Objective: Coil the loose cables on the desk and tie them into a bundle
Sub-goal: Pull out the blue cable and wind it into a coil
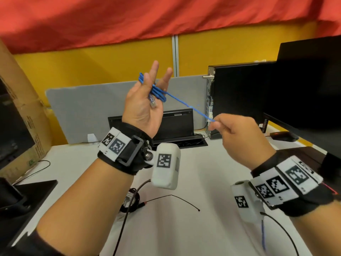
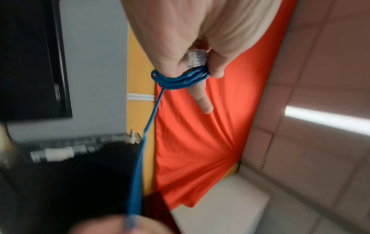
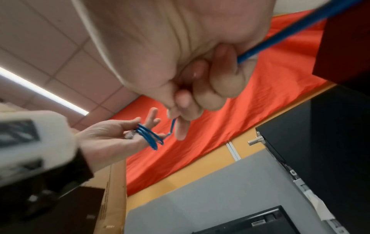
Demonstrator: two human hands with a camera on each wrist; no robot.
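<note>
Left hand (image 1: 142, 106), raised palm-up with fingers straight, carried several turns of the blue cable (image 1: 156, 92) wound round them, its clear plug (image 1: 153, 103) lying on the palm. Right hand (image 1: 238, 133) pinched the free run taut, well above the desk (image 1: 193, 182). Step judged: coiling. Next turn calls for passing the run round the fingers again. Thin dark cables (image 1: 171, 197) lay loose below.

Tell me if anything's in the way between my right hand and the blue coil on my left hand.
Nothing visible. The blue cable runs taut through open air from the right hand, which pinches it, to the coil wrapped around the left hand fingers.
</note>
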